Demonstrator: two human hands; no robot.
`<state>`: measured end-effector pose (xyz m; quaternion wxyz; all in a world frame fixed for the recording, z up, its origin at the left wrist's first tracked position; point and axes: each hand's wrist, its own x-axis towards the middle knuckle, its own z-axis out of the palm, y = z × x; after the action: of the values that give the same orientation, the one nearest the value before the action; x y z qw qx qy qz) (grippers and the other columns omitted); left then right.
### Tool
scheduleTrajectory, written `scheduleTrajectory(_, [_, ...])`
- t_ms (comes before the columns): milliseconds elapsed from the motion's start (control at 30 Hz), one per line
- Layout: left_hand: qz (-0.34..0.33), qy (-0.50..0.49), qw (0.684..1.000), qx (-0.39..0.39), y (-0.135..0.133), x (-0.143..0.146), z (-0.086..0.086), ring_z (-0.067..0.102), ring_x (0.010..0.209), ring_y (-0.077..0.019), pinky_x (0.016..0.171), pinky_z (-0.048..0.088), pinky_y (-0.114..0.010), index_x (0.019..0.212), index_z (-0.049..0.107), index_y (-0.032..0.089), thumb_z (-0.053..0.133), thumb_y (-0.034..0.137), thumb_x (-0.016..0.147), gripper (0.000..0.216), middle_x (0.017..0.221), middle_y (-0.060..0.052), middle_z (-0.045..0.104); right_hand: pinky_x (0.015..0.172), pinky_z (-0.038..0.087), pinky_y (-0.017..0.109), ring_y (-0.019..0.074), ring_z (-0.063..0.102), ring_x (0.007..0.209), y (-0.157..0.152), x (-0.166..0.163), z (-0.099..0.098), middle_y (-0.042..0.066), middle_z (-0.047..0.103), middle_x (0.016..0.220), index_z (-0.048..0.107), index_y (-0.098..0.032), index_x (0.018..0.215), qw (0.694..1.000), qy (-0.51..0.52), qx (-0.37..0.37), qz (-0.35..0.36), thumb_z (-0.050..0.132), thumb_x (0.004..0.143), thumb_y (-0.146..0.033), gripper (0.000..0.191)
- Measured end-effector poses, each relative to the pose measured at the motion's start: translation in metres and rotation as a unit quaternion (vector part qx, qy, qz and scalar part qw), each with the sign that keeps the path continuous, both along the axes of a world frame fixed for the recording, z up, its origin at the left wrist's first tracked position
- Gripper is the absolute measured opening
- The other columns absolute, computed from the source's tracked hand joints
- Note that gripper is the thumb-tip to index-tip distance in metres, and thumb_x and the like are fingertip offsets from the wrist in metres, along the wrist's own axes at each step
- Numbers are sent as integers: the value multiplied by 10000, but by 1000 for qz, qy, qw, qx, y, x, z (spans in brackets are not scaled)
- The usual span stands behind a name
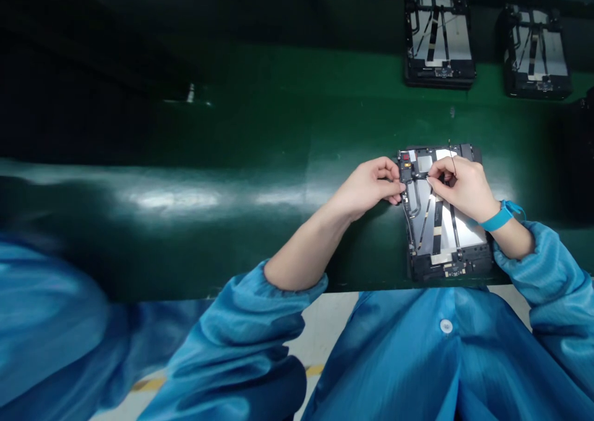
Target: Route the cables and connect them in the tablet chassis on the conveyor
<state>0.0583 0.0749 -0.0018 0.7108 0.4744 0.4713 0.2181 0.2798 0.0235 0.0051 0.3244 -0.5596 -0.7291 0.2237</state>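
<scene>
An opened tablet [468, 223] lies on the green bench before me, its silver plate, black ribbon cables and circuit boards exposed. It seems to rest on another dark unit. My left hand [378, 189] is closed at its upper left edge, thumb on the rim and fingers curled beside it. Over the upper middle of the tablet, my right hand [461, 182] pinches with thumb and forefinger. A thin black cable [450, 151] sticks up from within that hand; its held part is hidden by the fingers. A blue wrist strap [499, 218] circles my right wrist.
Two stacks of similar opened tablets stand at the back right, one nearer [459, 37] and one farther right [554, 49]. A dark object [582, 155] sits at the right edge. Another person's blue sleeve [46, 322] shows at lower left. The bench's front edge runs just below the tablet.
</scene>
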Motion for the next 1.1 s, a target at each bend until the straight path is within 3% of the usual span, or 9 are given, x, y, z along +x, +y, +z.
scheduleTrajectory(167, [52, 39, 997, 29, -10, 8, 0, 585, 478, -102, 504, 498, -236, 777, 537, 204, 717, 62, 752, 230, 588, 54, 586, 743, 490, 314, 165, 592, 696, 0, 2, 3, -5, 709, 767, 670, -226, 822, 1000, -4, -2, 20, 645, 827, -117, 112])
scheduleTrajectory(267, [21, 111, 986, 120, -7, 5, 9, 585, 500, -110, 516, 457, -247, 788, 593, 198, 720, 126, 764, 149, 636, 43, 617, 771, 479, 318, 166, 590, 702, 0, 1, 5, -12, 694, 748, 664, -225, 809, 999, -19, -2, 36, 638, 821, -104, 124])
scheduleTrajectory(400, [-107, 222, 915, 319, 9, 1, 26, 627, 644, -146, 660, 462, -279, 749, 718, 187, 701, 167, 788, 47, 724, 0, 704, 800, 469, 331, 173, 599, 721, 1, 1, 6, -8, 693, 756, 671, -225, 811, 998, -45, -1, 45, 632, 830, -111, 121])
scheduleTrajectory(533, [-225, 284, 831, 422, 27, 12, 39, 637, 708, -194, 744, 449, -308, 675, 735, 193, 652, 113, 778, 155, 723, -37, 719, 768, 486, 328, 173, 609, 711, -1, 12, 9, -1, 708, 760, 696, -224, 813, 999, -25, 8, 20, 653, 820, -130, 103])
scheduleTrajectory(667, [-308, 337, 778, 432, 36, 27, 50, 601, 654, -200, 702, 418, -315, 598, 683, 193, 600, 74, 773, 227, 631, -49, 661, 690, 501, 304, 154, 605, 658, -4, 34, 12, -5, 714, 738, 710, -222, 813, 998, 25, -10, -55, 694, 813, -193, 33])
scheduleTrajectory(800, [-350, 386, 747, 413, 33, 29, 63, 638, 710, -203, 705, 437, -315, 701, 719, 175, 559, 87, 816, 216, 739, -60, 713, 667, 519, 296, 142, 612, 628, -3, 50, 11, -7, 725, 734, 699, -215, 799, 991, 62, -23, -115, 739, 785, -250, 55])
scheduleTrajectory(933, [-294, 424, 747, 420, 9, 35, 69, 722, 896, -260, 792, 529, -349, 910, 765, 152, 548, 162, 892, 218, 965, -115, 772, 675, 549, 299, 153, 649, 653, -1, 50, 15, 1, 740, 754, 695, -216, 810, 988, 54, -41, -136, 721, 775, -237, 49])
scheduleTrajectory(1100, [-247, 490, 757, 354, -34, 67, 65, 760, 1020, -344, 842, 602, -416, 1192, 704, 54, 526, 262, 979, 346, 1125, -228, 752, 703, 560, 300, 161, 682, 669, -5, 46, 25, -3, 737, 737, 698, -215, 838, 989, 20, -42, -141, 660, 742, -147, 123])
